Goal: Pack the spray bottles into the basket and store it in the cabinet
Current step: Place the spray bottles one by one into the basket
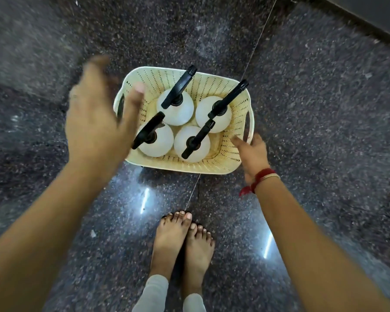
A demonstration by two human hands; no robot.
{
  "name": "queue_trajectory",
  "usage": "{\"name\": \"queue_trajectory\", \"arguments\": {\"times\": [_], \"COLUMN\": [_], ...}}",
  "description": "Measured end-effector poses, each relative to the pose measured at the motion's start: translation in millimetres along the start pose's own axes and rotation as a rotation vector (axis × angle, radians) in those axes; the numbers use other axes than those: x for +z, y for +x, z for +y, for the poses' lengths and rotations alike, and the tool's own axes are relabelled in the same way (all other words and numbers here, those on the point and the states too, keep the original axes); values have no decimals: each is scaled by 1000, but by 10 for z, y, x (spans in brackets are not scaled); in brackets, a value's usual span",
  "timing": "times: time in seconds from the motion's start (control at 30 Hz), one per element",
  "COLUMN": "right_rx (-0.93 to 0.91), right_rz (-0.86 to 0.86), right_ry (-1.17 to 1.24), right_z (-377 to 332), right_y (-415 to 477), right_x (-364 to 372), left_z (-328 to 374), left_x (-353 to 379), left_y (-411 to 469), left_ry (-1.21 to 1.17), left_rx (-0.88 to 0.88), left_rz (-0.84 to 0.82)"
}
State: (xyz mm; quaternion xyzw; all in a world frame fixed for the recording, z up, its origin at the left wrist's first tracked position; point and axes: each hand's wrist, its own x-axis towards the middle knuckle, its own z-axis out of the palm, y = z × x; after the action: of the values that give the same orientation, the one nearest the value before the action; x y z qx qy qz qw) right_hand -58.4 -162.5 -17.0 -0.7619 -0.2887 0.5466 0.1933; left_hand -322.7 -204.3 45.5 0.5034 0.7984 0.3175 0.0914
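Spray bottles: four white ones with black trigger heads stand upright in my basket, packed two by two; the far-left bottle [175, 109] sits at 11 o'clock, the far-right bottle [213, 117] at 1 o'clock, the near-left bottle [155, 140] at 7 o'clock, the near-right bottle [191, 145] at 5 o'clock. They touch shoulder to shoulder, which I judge keeps them from tipping when lifted.
Basket: the cream perforated basket [232, 152] rests on the dark speckled floor [324, 97], at 12 o'clock from my bare feet [180, 244].
Right hand: my right hand [253, 152] is at the basket's 4 o'clock corner, forefinger on the rim just below the side handle slot [247, 124]; fingers loose, nothing gripped.
Left hand: my left hand [95, 115] hovers blurred above the 9 o'clock side, fingers spread, palm empty, over the other handle slot [120, 105].
Stage: packing looks done; I judge the lift by both handles comes next.
Cabinet: not in view.
Risk: an uneven lift could topple the tall triggers.
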Motion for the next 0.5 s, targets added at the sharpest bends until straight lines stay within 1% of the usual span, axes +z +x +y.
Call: {"name": "queue_trajectory", "arguments": {"times": [0.03,0.07,0.1,0.13,0.17,0.2,0.23,0.27,0.3,0.33,0.37,0.4,0.43,0.47,0.5], "right_rx": [2,-19,-40,-41,-19,21,76,125,153,163,166,175,188,198,197], "right_rz": [45,98,138,157,155,142,132,127,126,120,110,103,89,71,52], "right_ry": [-47,-106,-147,-163,-166,-151,-136,-124,-121,-124,-129,-134,-135,-144,-155], "right_z": [13,32,44,60,67,85,96,116,126,124,119,107,102,90,79], "right_y": [-1,-10,-27,-34,-45,-34,-14,12,25,32,32,28,34,28,26], "right_x": [15,39,69,97,129,151,164,170,166,167,169,169,158,143,136], "left_z": [-164,-278,-495,-621,-635,-537,-575,-676,-697,-719,-695,-647,-639,-592,-574], "left_x": [145,343,523,790,915,924,998,1021,1082,1127,1157,1155,1190,1179,1171], "left_y": [-208,-652,-1181,-1725,-2190,-2521,-2697,-2697,-2823,-2854,-2848,-2888,-2941,-2929,-2919], "left_ry": [8,159,331,368,322,313,315,340,422,464,442,406,381,393,421], "left_rx": [9,52,36,-59,-186,-355,-310,-275,-139,-53,-42,-10,80,131,134], "left_rz": [-153,-481,-758,-920,-1075,-1368,-1461,-1542,-1486,-1409,-1388,-1402,-1312,-1258,-1272]}}
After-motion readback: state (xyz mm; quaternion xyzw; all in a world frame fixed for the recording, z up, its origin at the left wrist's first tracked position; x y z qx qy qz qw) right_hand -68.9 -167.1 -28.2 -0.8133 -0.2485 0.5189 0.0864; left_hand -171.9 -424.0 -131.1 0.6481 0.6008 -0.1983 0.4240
